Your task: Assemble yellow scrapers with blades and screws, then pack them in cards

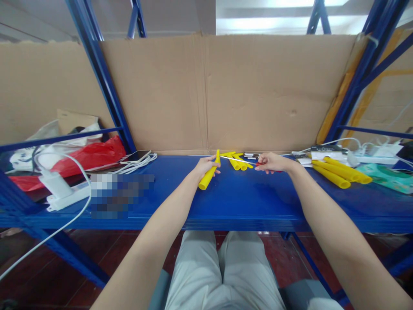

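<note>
My left hand (204, 165) grips a yellow tube (209, 174), which slants from the hand down toward me over the blue shelf (232, 202). My right hand (272, 162) holds a red-handled tool (240, 161) whose thin pale blade points left at the tube's upper end. Just behind the blade lie short yellow tube pieces (238, 160) on the shelf. The tool's handle is mostly hidden inside my fingers.
Several long yellow tubes (338, 173) lie at the right beside a green packet (387, 177) and white cables. At the left are a phone (137, 156), a white power strip with charger (58, 189) and a red bag (90, 157). A cardboard sheet (206, 90) backs the shelf.
</note>
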`<state>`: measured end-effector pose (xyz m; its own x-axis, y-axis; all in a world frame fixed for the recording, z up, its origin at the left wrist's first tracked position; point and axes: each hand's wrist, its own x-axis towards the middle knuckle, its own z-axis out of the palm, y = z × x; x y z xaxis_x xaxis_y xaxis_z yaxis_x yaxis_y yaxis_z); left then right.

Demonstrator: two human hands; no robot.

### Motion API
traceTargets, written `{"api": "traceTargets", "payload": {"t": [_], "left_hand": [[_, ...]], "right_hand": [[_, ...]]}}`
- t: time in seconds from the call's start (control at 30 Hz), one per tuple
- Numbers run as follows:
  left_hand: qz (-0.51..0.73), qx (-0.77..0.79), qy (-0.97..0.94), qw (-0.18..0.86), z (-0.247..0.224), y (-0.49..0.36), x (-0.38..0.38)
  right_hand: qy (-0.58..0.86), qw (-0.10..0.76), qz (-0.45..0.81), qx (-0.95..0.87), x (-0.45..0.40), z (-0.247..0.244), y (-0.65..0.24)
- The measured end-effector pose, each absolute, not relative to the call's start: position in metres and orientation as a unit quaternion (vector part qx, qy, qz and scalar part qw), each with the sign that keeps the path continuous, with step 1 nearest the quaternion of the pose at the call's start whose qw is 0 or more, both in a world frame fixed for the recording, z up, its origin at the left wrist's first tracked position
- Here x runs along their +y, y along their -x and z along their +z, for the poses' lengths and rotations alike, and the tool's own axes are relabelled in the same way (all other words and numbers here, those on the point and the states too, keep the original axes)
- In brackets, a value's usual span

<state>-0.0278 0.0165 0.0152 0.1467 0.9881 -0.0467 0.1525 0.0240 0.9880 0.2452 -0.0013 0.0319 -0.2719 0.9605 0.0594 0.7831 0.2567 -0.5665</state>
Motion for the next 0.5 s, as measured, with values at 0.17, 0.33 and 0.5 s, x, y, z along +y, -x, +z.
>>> {"api": "traceTargets", "payload": {"t": [0.17,0.33,0.5], "left_hand": [[0.415,0.506,-0.561,0.507,0.0162,0.0276,0.0144],[0.414,0.506,-0.564,0.505,0.0155,0.0276,0.0149],[0.415,0.505,-0.564,0.504,0.0141,0.0282,0.0172]], "right_hand": [[0.557,0.178,0.225,-0.779,-0.0080,0.0392,-0.2450],[0.550,0.207,0.227,-0.776,-0.0094,0.0381,-0.2430],[0.571,0.226,0.211,-0.760,-0.0051,0.0336,-0.2429]]}}
